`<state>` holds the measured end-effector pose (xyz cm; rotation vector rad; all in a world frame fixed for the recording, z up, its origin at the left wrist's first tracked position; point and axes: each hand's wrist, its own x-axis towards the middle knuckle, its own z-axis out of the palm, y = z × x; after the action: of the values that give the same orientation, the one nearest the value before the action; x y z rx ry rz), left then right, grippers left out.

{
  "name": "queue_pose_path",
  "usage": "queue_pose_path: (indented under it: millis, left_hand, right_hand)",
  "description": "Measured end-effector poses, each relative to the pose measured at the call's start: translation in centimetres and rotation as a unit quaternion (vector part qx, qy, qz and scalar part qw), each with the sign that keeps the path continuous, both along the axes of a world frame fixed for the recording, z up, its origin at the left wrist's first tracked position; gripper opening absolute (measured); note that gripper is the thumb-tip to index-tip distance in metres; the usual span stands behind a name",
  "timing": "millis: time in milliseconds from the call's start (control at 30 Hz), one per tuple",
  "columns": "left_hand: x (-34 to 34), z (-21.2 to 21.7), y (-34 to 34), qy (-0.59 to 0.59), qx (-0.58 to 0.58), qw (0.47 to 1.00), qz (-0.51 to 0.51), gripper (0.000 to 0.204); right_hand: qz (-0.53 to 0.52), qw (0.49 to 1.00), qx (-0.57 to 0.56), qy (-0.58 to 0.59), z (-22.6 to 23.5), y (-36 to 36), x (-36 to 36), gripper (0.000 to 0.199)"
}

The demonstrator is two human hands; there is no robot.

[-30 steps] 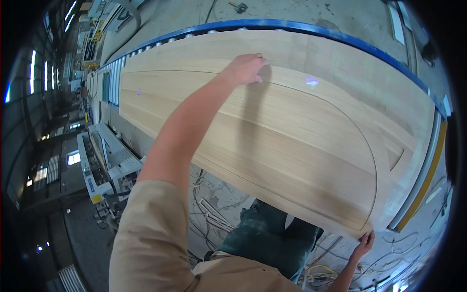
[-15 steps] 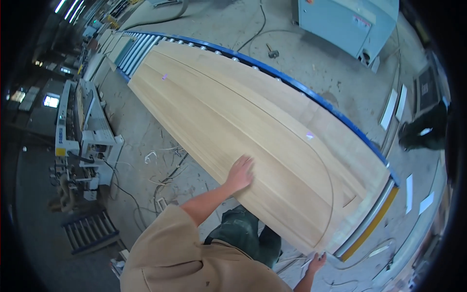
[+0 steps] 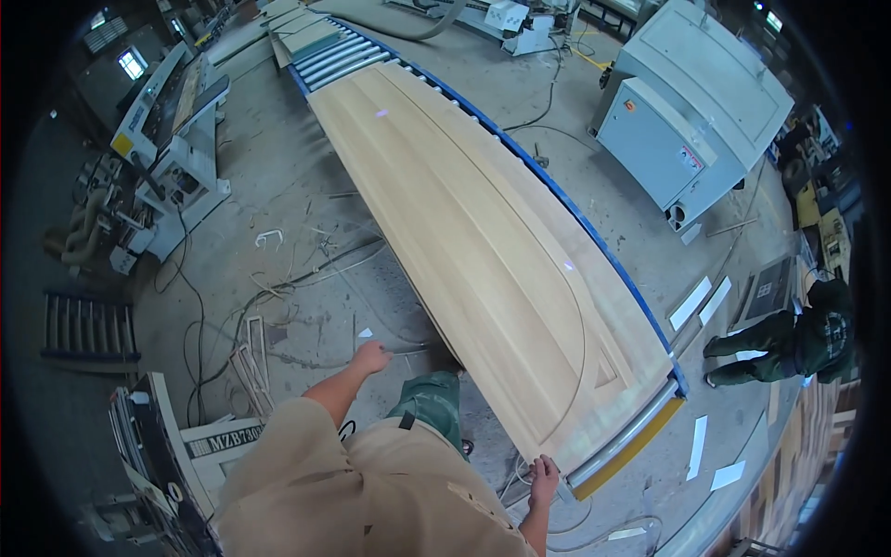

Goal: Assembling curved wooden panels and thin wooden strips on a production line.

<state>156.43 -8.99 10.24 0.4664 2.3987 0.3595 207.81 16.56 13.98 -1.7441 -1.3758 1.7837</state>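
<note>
A long, light wooden door panel (image 3: 464,241) with raised ridges and a curved groove lies lengthwise on a blue-framed roller conveyor (image 3: 594,232). At its near corner, my right hand (image 3: 545,478) has its fingers bent over the edge, gripping it; part of the fingers is hidden. My left hand (image 3: 373,356) is off the panel, in the air beyond its left edge. Its fingers are curled in, and I see nothing held in it. Two small purple-white marks show on the panel's face.
A yellow bar (image 3: 626,450) and a roller close the conveyor's near end. Grey machines stand at the left (image 3: 176,158) and upper right (image 3: 687,130). Cables (image 3: 288,288) and scraps litter the floor. Another person (image 3: 789,339) in dark clothes is at the right, near white strips (image 3: 691,302).
My left hand has lifted from the panel's face and moved off its left side. My right hand's fingers have closed at the near corner. The view has turned and shifted.
</note>
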Motion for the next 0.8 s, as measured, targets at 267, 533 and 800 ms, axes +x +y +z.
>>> queue_pose_path:
  millis: [267, 533, 800]
  left_hand:
    - [11.5, 3.0, -0.4, -0.007, 0.212, 0.977, -0.034, 0.040]
    - [13.0, -5.3, -14.1, 0.038, 0.069, 0.992, -0.099, 0.033]
    - [12.7, -7.7, -20.9, -0.089, 0.130, 0.979, 0.129, 0.029]
  right_hand:
    - [0.092, 0.987, -0.042, -0.124, -5.0, -12.9, 22.0, 0.033]
    - [0.095, 0.985, 0.001, -0.146, -5.0, -16.6, 21.0, 0.034]
    - [0.136, 0.976, 0.010, -0.170, -2.4, -17.4, 19.6, 0.035]
